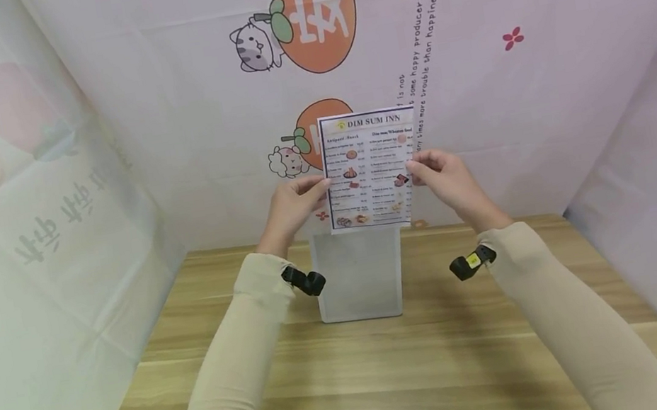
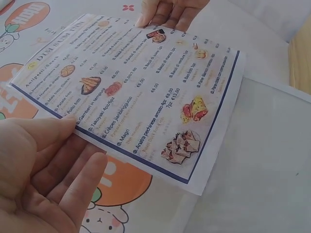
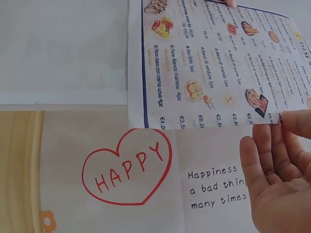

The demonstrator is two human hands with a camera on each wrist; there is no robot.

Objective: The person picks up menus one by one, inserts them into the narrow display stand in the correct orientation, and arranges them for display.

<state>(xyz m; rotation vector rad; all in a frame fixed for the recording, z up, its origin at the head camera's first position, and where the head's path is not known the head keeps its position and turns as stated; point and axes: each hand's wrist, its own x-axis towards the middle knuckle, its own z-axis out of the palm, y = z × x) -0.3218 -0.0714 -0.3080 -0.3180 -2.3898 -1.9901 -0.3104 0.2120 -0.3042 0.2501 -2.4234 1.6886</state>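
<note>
A printed menu sheet (image 1: 371, 169) headed "DIM SUM INN" is held up between both hands, its printed side facing me. My left hand (image 1: 298, 207) pinches its left edge between thumb and fingers. At the opposite edge my right hand (image 1: 448, 180) grips the paper the same way. In the left wrist view the menu (image 2: 141, 92) slants, with the left hand (image 2: 43, 174) at its border. The right wrist view has the right hand (image 3: 282, 170) at the sheet's edge. Below the menu a pale grey-white rectangular board (image 1: 357, 279) stands on the table, its top overlapped by the sheet.
The wood-grain table (image 1: 357, 387) reaches back to a printed cloth backdrop (image 1: 191, 112) with cartoon fruit and lettering. Cloth walls rise at the left (image 1: 17, 319) and right (image 1: 652, 168). Each wrist wears a small black camera.
</note>
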